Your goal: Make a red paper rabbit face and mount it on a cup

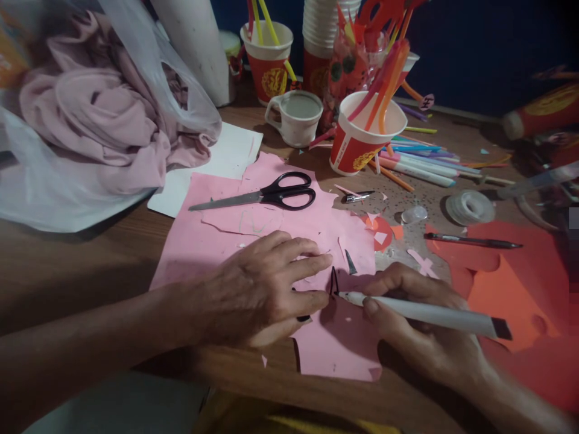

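Pink paper (335,355) with cut edges lies on the wooden table. My left hand (271,283) rests flat on it, palm down with fingers spread, and a small black shape shows under its fingertips. My right hand (420,319) holds a white marker (434,313) with a dark end cap. The marker's tip touches the pink paper at a narrow black outline (333,282), just right of my left fingers. Black-handled scissors (271,194) lie across the paper above my left hand, blades pointing left. A small dark scrap (350,262) sits near the outline.
At left, a plastic bag (49,205) holds pink cloth. Red paper cups (357,144), a white mug (299,117) and markers (416,169) stand or lie at the back. Right of the pink paper are a tape roll (470,208), a black pen (473,242) and red and orange paper (502,295).
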`<action>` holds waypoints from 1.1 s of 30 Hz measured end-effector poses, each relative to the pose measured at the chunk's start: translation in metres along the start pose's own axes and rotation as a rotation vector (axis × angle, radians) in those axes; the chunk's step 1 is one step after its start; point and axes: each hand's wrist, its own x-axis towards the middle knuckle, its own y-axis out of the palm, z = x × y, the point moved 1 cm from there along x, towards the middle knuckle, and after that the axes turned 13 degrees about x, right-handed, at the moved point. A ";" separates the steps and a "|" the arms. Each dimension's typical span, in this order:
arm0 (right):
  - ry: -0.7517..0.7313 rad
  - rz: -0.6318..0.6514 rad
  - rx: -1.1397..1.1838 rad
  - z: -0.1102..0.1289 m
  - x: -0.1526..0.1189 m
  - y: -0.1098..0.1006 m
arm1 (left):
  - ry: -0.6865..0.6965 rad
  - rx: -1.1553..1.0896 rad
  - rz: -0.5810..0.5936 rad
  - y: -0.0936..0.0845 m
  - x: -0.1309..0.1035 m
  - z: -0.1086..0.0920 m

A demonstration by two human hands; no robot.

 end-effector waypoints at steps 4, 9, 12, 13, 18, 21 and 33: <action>-0.013 -0.003 -0.026 0.001 0.001 0.000 | 0.003 -0.001 -0.026 0.000 0.001 0.000; -0.095 0.042 -0.009 0.002 0.004 0.001 | -0.012 -0.004 -0.020 0.000 0.002 0.000; -0.104 0.053 -0.003 0.002 0.006 0.001 | -0.005 -0.006 -0.021 0.000 0.002 0.000; -0.108 0.058 0.000 0.002 0.006 0.001 | -0.001 -0.006 -0.021 0.000 0.001 0.000; -0.133 0.058 -0.006 0.002 0.006 0.001 | 0.009 -0.020 -0.001 0.002 0.000 0.001; -0.096 0.044 -0.031 0.002 0.005 0.000 | 0.004 -0.019 0.014 0.002 0.000 0.001; -0.065 0.019 -0.058 0.002 0.003 0.000 | 0.024 0.013 0.003 0.004 0.001 0.002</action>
